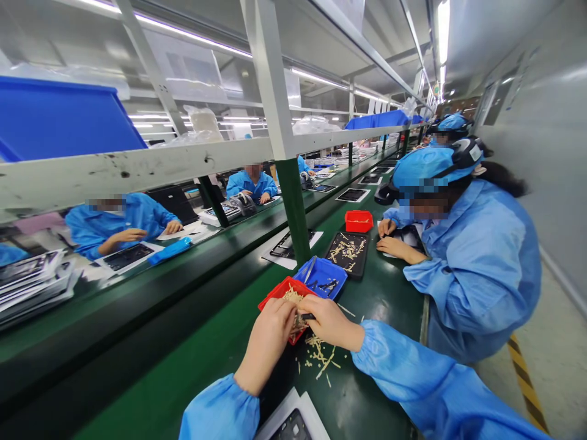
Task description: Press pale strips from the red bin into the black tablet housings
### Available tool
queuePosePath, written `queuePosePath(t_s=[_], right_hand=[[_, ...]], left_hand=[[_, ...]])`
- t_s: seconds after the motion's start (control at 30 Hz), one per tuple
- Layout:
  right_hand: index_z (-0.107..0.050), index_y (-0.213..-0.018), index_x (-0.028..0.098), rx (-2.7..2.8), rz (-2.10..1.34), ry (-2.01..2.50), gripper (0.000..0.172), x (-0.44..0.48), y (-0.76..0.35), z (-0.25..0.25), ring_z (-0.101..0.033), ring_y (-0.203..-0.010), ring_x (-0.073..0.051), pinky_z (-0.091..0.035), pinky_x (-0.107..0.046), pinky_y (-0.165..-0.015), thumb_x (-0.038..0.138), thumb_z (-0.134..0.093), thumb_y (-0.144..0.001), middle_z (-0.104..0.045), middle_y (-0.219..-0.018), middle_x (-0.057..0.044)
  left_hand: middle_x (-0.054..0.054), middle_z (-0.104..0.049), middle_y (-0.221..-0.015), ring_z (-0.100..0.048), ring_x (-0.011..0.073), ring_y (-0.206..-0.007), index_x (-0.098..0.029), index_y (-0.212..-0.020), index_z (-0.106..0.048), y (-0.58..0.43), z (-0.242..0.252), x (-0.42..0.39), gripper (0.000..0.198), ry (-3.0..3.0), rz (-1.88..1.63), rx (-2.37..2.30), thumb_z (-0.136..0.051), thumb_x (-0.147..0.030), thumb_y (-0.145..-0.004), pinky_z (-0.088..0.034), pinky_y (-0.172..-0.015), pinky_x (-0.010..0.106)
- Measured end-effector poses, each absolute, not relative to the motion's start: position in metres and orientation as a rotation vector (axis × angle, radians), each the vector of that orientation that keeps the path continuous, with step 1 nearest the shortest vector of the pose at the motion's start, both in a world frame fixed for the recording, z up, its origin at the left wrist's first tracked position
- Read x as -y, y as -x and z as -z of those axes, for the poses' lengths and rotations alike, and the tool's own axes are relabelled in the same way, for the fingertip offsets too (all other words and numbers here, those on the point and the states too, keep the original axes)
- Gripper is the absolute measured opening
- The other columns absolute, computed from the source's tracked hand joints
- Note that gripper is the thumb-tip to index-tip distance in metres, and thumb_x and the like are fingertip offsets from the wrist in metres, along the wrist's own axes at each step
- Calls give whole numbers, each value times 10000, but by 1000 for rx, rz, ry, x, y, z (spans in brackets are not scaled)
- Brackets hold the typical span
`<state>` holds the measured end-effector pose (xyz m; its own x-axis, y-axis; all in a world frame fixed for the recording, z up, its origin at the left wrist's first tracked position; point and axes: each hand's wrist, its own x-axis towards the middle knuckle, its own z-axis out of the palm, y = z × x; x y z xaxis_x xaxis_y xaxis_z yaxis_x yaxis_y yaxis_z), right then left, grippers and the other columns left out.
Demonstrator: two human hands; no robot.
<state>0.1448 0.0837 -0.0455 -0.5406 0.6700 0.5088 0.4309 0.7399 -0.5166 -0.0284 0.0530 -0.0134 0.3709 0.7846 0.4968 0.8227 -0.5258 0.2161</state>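
Red plastic, rectangular tray [279, 287], open at the top, is placed near the middle of the frame and is partly filled with thin beige strips [292, 296]. By the right hand [332, 321], a short, dark, slender object [309, 316] seems to be gripped between thumb and fingers; its long axis is laid nearly level in the frame, between the two hands. The fingers of the left hand [269, 321] are bent over the tray, but whether anything is pinched by them cannot be told. The tray is thus found under both hands, to the left of the right hand. At its upper right, a shallow blue plastic tray [332, 269] is set just beside it. More strips are scattered on the dark green tabletop [380, 342], below the right hand.
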Motion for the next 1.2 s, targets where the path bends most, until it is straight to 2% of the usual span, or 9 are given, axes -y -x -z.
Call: queuePosePath(t_s=[0.2, 0.3, 0.53, 0.7, 0.83, 0.9, 1.03, 1.2], right_hand=[[-571, -820, 185, 2133, -505, 871, 134, -87, -144, 46, -550, -763, -145, -419, -242, -699, 97, -482, -869, -576, -810, -13], [-569, -798, 186, 2140, -518, 850, 149, -87, -145, 46, -549, -761, -144, -417, -239, -698, 67, -495, -848, -577, -803, -9], [-566, -777, 183, 2138, -520, 819, 175, -85, -145, 46, -536, -747, -147, -407, -240, -680, 25, -496, -808, -568, -783, -8], [-595, -808, 175, 2051, -609, 820, 132, -88, -144, 45, -549, -764, -152, -415, -253, -709, 130, -494, -881, -594, -800, -19], [-591, -782, 163, 1964, -668, 871, 192, -96, -147, 46, -543, -728, -144, -416, -253, -699, 218, -472, -922, -594, -767, -18], [-577, -758, 160, 1956, -688, 883, 217, -99, -148, 48, -536, -710, -139, -414, -247, -681, 234, -462, -927, -590, -750, -13], [-558, -715, 159, 1955, -731, 896, 221, -98, -148, 50, -518, -668, -132, -407, -235, -637, 230, -478, -908, -574, -699, 0], [-572, -691, 159, 1962, -753, 897, 221, -91, -145, 46, -538, -663, -136, -415, -240, -629, 219, -495, -890, -599, -699, -4]], left_hand=[[32, -679, -928, -615, 172, -864, -203, -972, -643, 32, 22, -55, 170, 2503, 999, 1568, -491, -219, -898, -508, -776, 313], [22, -675, -949, -602, 169, -893, -235, -1016, -644, 32, 20, -53, 194, 2574, 996, 1526, -485, -254, -908, -496, -800, 310], [41, -652, -912, -575, 187, -853, -220, -964, -655, 25, 18, -51, 217, 2630, 1003, 1582, -450, -271, -913, -465, -788, 339], [56, -666, -837, -598, 202, -800, -189, -857, -663, 27, 23, -56, 232, 2533, 1085, 1847, -456, -289, -883, -462, -759, 345], [63, -697, -911, -638, 196, -804, -182, -1000, -668, 31, 25, -55, 288, 2520, 1154, 2088, -436, -284, -864, -469, -755, 317], [37, -706, -862, -639, 174, -747, -183, -999, -681, 31, 25, -51, 294, 2608, 1160, 2170, -457, -298, -847, -471, -710, 279], [-14, -629, -615, -531, 113, -530, -166, -725, -690, 28, 25, -40, 311, 2807, 1158, 2286, -501, -394, -818, -413, -524, 218], [-8, -611, -622, -457, 82, -468, -142, -709, -663, 27, 28, -35, 346, 2888, 1261, 2442, -487, -424, -805, -375, -435, 198]])
